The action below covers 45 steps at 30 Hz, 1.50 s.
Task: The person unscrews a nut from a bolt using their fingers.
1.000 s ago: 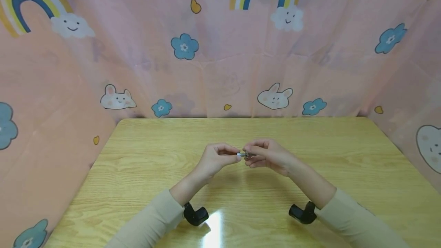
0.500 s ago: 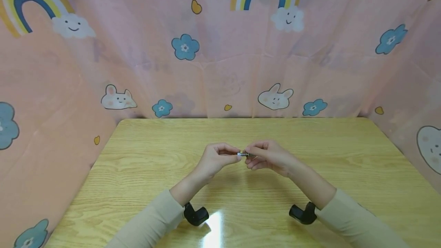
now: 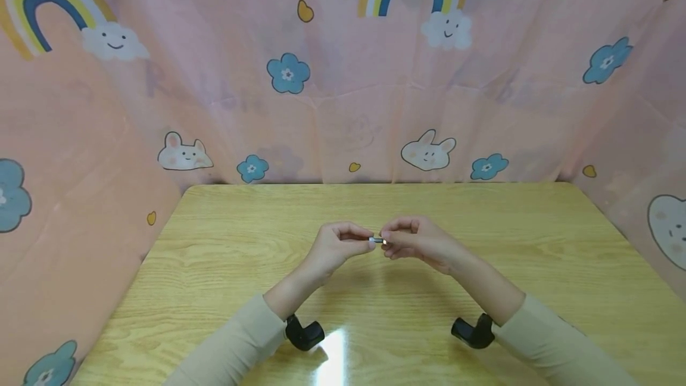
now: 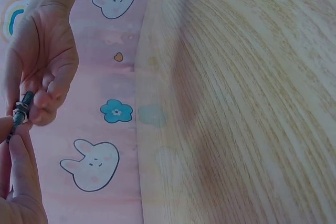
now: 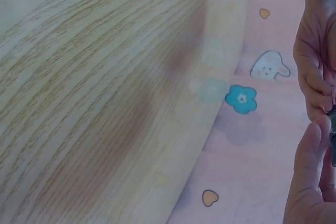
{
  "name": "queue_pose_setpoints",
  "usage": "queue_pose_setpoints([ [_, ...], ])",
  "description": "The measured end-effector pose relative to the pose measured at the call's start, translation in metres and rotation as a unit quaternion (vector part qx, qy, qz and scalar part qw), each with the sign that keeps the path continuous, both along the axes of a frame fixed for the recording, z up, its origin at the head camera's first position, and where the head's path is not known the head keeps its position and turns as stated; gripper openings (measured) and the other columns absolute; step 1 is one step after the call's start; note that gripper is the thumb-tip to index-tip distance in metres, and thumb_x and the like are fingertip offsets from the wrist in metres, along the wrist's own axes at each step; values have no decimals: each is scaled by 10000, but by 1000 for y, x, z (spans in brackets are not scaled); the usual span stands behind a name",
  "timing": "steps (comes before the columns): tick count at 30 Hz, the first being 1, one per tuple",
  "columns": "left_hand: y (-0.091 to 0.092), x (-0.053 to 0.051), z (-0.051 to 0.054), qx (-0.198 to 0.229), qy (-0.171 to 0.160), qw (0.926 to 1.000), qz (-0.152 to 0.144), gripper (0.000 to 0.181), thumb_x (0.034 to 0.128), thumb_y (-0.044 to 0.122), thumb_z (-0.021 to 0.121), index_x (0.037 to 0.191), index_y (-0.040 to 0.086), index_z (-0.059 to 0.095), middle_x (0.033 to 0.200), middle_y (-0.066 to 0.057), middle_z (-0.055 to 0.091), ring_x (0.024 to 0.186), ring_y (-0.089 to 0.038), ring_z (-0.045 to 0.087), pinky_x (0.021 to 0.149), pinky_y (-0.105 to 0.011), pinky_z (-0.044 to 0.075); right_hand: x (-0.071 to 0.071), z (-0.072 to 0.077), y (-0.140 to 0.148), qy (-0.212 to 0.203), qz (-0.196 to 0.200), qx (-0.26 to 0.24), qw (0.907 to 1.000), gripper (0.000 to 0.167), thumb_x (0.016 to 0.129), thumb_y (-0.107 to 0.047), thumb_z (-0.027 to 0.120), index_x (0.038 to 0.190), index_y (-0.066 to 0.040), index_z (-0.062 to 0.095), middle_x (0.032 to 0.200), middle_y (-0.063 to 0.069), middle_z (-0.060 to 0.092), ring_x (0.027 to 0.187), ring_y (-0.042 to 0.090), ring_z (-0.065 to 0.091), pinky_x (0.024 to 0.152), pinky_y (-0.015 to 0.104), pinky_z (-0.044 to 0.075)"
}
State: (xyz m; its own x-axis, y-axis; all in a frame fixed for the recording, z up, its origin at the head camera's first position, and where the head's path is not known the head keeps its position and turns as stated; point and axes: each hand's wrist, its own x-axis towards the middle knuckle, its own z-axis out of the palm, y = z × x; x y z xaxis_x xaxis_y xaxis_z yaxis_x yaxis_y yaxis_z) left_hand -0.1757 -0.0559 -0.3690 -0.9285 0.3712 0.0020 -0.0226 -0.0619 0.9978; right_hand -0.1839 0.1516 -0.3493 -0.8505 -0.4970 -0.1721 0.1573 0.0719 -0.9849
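Note:
A small metal bolt lies level between the two hands, held above the table. Thumb and fingers of the left hand pinch its left end. The right hand has its thumb and fingertips round the other end, at the nut. In the left wrist view the threaded bolt carries a nut; the left hand is below and the right hand above. The right wrist view cuts the bolt off at its edge, beside the right hand.
A wood-grain table stretches beneath both hands, with a bright reflection near its front. Behind and at the sides hangs a pink patterned cloth. Black wrist devices show below both forearms.
The right hand's fingers have shifted slightly round the nut end, and less of the metal shows there than a second ago. The left hand has stayed in place.

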Motion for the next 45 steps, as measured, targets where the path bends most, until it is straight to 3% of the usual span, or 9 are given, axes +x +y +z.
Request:
queue_pose_setpoints([
  [5,-1,-1,0,10,-12,10000,21,274,801,-4,694,1034,-128,622,968,-85,673,860,-166,652,826,-325,512,-2,-1,1,133,5,22,9999,216,860,-69,648,1059,-12,587,953,40,633,867,172,628,825,332,512],
  [11,-1,-2,-1,-19,16,10000,24,251,805,5,693,1022,-110,637,972,-84,674,862,-166,649,829,-327,510,-3,-1,-1,-59,1,35,10000,262,899,-149,626,1054,60,592,858,51,662,769,154,653,758,314,539],
  [18,-1,-1,-2,3,-26,10000,39,216,800,6,701,994,-78,659,990,-135,670,856,-172,655,826,-325,512,-2,-2,1,90,13,-80,9999,173,879,-110,640,1034,-44,603,968,53,614,874,191,628,845,366,508],
  [25,1,1,-1,82,77,9999,-27,222,805,0,693,1006,-83,651,1009,-163,656,856,-162,649,835,-329,508,-1,-2,3,8,29,167,9999,264,927,-168,588,1053,64,573,831,54,653,736,146,644,718,300,544],
  [30,0,1,-3,48,37,10000,29,224,801,2,699,1004,-80,654,983,-115,666,860,-166,648,837,-328,506,-1,-4,4,294,162,138,9993,218,857,-72,655,1052,-5,583,983,64,609,879,190,620,818,327,511],
  [33,0,1,-4,40,24,10000,9,237,803,9,699,1012,-90,648,980,-97,672,877,-175,652,844,-332,504,-1,-4,3,270,129,87,9995,266,860,-78,651,1090,19,560,1009,64,598,894,194,617,830,331,507],
  [38,1,1,-3,54,41,10000,-16,262,812,14,691,1033,-112,632,1023,-150,661,893,-178,650,856,-338,499,-1,-2,-1,-24,-22,32,10000,291,917,-155,600,1069,90,568,840,48,654,736,143,646,721,295,545],
  [45,1,1,-3,-24,-3,10000,46,222,808,19,697,1005,-75,658,996,-118,666,877,-174,650,845,-331,503,0,-2,3,135,8,22,9999,196,862,-84,653,1032,-5,596,938,45,626,843,160,628,810,312,518],
])
